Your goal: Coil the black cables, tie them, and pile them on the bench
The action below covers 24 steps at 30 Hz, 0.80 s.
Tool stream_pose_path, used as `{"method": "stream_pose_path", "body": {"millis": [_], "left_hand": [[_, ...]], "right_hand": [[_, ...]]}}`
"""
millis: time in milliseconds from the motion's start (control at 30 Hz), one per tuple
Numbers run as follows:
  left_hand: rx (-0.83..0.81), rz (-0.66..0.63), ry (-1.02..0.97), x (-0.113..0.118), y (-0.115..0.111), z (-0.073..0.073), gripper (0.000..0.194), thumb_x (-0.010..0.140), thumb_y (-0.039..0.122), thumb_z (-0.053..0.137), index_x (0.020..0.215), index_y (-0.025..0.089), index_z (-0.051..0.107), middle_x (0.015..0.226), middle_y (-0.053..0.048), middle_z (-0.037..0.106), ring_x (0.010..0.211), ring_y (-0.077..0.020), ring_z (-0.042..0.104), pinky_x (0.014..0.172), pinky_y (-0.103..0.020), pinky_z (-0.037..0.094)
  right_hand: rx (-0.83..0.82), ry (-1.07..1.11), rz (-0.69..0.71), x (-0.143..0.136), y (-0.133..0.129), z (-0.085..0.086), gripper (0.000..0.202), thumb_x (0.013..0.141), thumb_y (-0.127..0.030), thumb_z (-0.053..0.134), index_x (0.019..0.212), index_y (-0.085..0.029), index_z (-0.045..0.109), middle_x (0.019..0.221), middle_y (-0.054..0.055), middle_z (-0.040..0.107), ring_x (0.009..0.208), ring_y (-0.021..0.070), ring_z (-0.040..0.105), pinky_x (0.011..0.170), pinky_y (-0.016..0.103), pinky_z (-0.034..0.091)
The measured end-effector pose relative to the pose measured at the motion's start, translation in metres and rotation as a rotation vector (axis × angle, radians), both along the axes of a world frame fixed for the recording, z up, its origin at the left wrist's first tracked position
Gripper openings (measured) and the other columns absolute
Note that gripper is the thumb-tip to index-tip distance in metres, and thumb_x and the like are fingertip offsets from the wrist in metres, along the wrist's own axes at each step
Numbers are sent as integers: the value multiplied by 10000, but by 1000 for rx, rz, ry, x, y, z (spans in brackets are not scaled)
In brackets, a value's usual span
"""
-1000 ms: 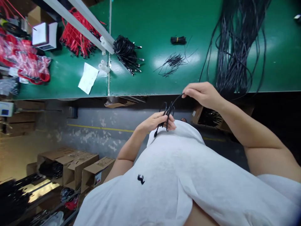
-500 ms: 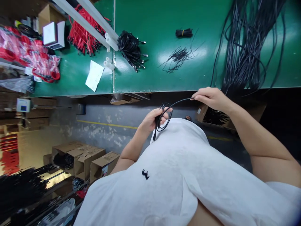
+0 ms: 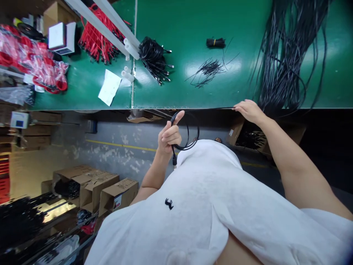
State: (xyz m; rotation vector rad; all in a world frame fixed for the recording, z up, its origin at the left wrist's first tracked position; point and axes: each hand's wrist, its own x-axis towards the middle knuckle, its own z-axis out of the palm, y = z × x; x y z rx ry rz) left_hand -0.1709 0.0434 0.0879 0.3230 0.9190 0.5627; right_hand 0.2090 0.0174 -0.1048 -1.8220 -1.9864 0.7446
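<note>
Loops of a black cable (image 3: 190, 146) hang from my left hand (image 3: 171, 135), whose fingers are curled round it with the index finger pointing up along the loop. A plug end (image 3: 174, 160) dangles below that hand. From the coil a stretch of the same cable runs right, along the table's front edge, to my right hand (image 3: 248, 110). There my fingertips are pinched on it. Just behind my right hand lies a large bundle of long black cables (image 3: 289, 66) on the green table (image 3: 179, 22).
A coiled cable bunch (image 3: 151, 55), loose black ties (image 3: 209, 70) and a banded tie bundle (image 3: 216, 43) lie on the table. White posts (image 3: 110, 25), red cables (image 3: 102, 36) and a paper slip (image 3: 109, 87) are at left. Cardboard boxes (image 3: 121, 195) stand on the floor.
My left hand has moved left and turned, with the loops opened wider. My right hand has shifted slightly right, and the cable between the hands is longer and straighter.
</note>
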Motion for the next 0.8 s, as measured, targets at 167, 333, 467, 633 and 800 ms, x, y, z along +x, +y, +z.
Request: {"method": "stream_pose_path", "body": {"millis": [167, 333, 467, 633, 800], "left_hand": [[101, 174, 19, -1, 3, -7, 271, 1012, 289, 465, 1230, 273, 627, 492, 106, 406, 303, 5, 358, 325, -72, 252], [213, -73, 163, 22, 7, -44, 257, 858, 335, 709, 1006, 131, 653, 812, -56, 728, 720, -124, 713, 653, -191, 548], [327, -410, 88, 54, 1, -63, 425, 794, 471, 752, 1008, 120, 644, 975, -147, 758, 915, -221, 726, 856, -348, 551], [542, -733, 15, 78, 10, -53, 379, 839, 464, 703, 947, 102, 661, 787, -84, 733, 769, -169, 691, 849, -323, 514], [267, -661, -84, 77, 28, -50, 379, 799, 434, 755, 938, 100, 642, 587, 12, 615, 491, -91, 570, 680, -289, 550]], "right_hand": [[-17, -251, 92, -2, -41, 12, 384, 955, -314, 385, 793, -171, 703, 892, 141, 730, 799, 233, 613, 785, 372, 371], [102, -136, 478, -74, -69, 106, 485, 1005, -400, 364, 677, -183, 648, 640, 71, 627, 629, 172, 532, 676, 321, 312], [126, 86, 533, -91, -41, 146, 524, 1022, -455, 315, 722, -186, 651, 648, 55, 612, 632, 159, 504, 683, 299, 331], [7, 275, 564, -65, -7, 142, 475, 986, -497, 402, 750, -190, 677, 697, 34, 643, 656, 148, 527, 690, 283, 358], [32, 299, 344, -27, 6, 133, 409, 944, -484, 479, 733, -201, 686, 750, 28, 679, 737, 157, 581, 752, 284, 384]]}}
